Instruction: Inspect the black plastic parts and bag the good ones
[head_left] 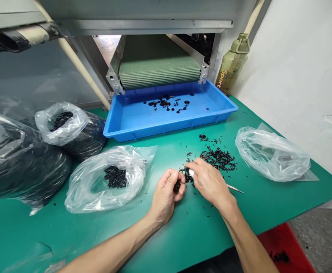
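Observation:
My left hand (168, 191) is closed around small black plastic parts (177, 186), which show between its curled fingers. Close against it, my right hand (208, 180) has its fingers bent together over more black pieces; what they pinch is hidden. Something white (191, 173) shows at its fingers. A thin pale stick (235, 189) sticks out beyond the right wrist; whether the hand holds it I cannot tell. Just past the right hand, a loose pile of small black parts (218, 158) lies on the green table (166, 242).
A blue tray (166, 131) with scattered black parts stands below a green conveyor belt (160, 72). Left are an open plastic bag (83, 189) and fuller bags (20, 163) of black parts. Another plastic bag (274, 155), a bottle (232, 62) and a red bin (289, 246) are right.

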{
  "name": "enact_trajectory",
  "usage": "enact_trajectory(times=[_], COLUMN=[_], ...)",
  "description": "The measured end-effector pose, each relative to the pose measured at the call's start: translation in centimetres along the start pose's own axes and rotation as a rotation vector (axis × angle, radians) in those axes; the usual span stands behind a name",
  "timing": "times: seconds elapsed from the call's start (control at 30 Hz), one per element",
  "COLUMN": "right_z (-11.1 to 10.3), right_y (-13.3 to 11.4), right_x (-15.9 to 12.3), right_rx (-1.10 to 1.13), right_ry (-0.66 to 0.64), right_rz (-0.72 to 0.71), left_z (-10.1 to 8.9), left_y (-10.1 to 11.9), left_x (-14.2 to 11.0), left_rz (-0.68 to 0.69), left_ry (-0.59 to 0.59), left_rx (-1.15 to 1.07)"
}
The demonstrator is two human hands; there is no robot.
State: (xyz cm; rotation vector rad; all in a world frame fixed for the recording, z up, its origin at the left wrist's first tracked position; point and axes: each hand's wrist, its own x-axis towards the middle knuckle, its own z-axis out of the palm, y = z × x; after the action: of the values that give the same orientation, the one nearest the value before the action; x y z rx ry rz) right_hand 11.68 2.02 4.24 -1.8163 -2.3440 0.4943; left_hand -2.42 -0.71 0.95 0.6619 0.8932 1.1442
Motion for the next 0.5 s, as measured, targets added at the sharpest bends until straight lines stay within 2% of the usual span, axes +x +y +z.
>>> enact_trajectory(times=[0.1,0.3,0.4,0.5], right_z=[-0.5,-0.8,-1.1,-1.4], right_y=[-0.3,0.7,0.7,0.0], right_x=[0.4,1.1,0.1,-1.4], right_rx=[-0.028,0.052,0.176,0.329], right_ry=[-0.042,0.027,0.109,0.159], right_rz=[-0.015,-0.035,-0.090,-0.176], left_z=[0.0,0.2,0.2,0.0], left_y=[0.1,0.3,0.2,0.1], left_x=[0.1,0.1,0.2,0.4], left_rz=[-0.016,-0.017,-0.025,-0.046], left_ry=[0.000,-0.013,-0.024,-0.088], left_rx=[-0.005,0.002,0.000,0.012])
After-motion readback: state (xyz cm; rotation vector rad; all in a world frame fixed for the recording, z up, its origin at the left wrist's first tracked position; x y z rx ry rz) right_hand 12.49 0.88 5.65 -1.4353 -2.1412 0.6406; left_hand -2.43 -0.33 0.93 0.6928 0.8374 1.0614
